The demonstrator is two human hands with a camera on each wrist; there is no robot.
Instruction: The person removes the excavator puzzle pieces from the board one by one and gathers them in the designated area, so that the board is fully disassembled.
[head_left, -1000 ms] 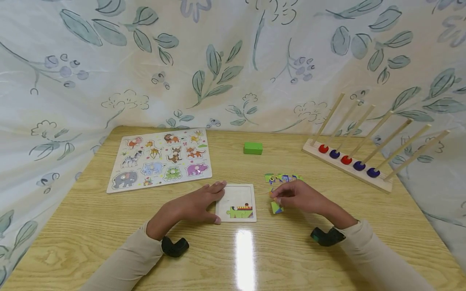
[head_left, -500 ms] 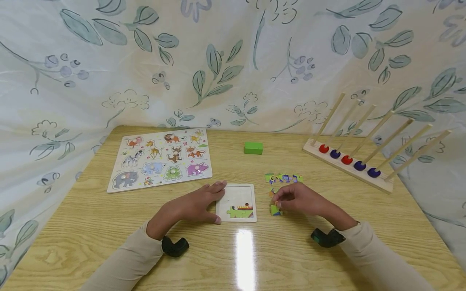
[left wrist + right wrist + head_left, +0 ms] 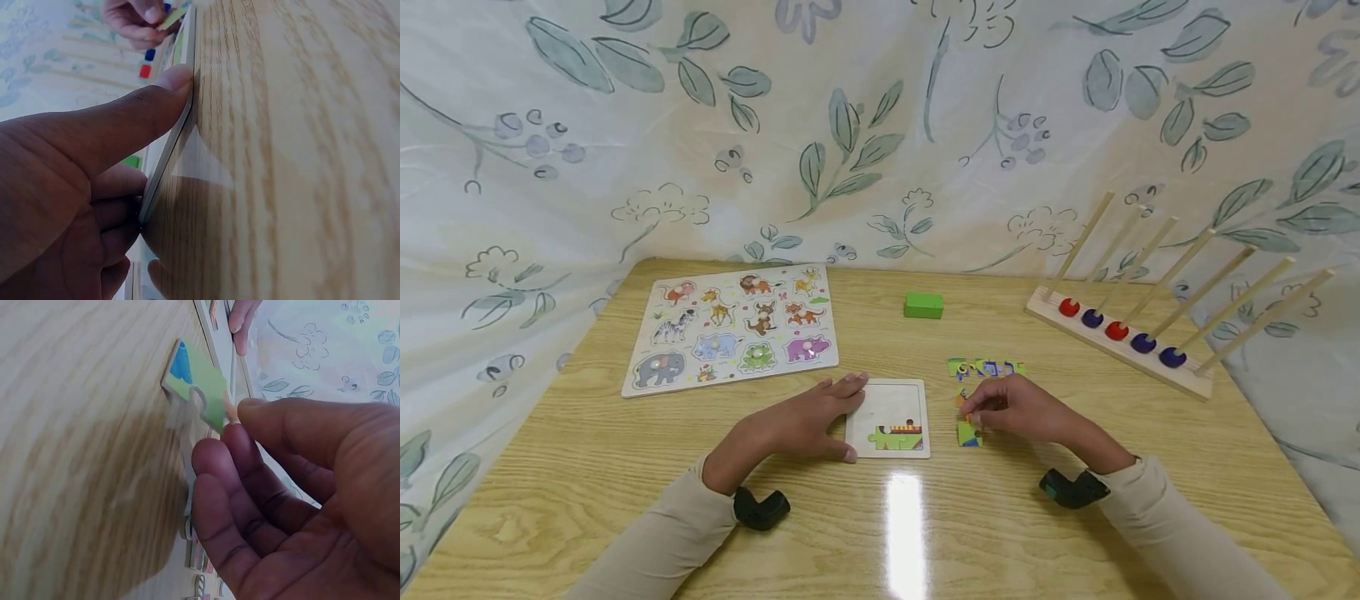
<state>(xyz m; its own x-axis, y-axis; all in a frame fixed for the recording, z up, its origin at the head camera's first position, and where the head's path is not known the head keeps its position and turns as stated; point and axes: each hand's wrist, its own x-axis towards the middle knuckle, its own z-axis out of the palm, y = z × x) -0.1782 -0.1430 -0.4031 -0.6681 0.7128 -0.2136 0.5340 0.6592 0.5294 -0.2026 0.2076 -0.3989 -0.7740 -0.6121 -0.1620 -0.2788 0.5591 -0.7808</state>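
A small square puzzle board (image 3: 886,397) lies on the table, a few joined train-picture pieces (image 3: 898,438) in its lower right. My left hand (image 3: 808,421) holds it at the left side, thumb at the near edge and fingers by the far corner; in the left wrist view the thumb (image 3: 140,119) rests on its rim. To the right of the board, my right hand (image 3: 1018,408) pinches a green puzzle piece (image 3: 969,433) with a blue corner. The right wrist view shows that puzzle piece (image 3: 203,375) tilted at the fingertips, above the table.
Loose puzzle pieces (image 3: 988,367) lie beyond my right hand, and an orange one (image 3: 961,399) shows beside its fingertips. An animal peg puzzle (image 3: 735,329) is at the left, a green block (image 3: 923,305) at the back. A pegged wooden rack (image 3: 1123,350) with red and blue beads stands right.
The green piece in my right hand has turned slightly and come more fully into sight, its blue part now along the near edge. My left hand and the board stay in place.
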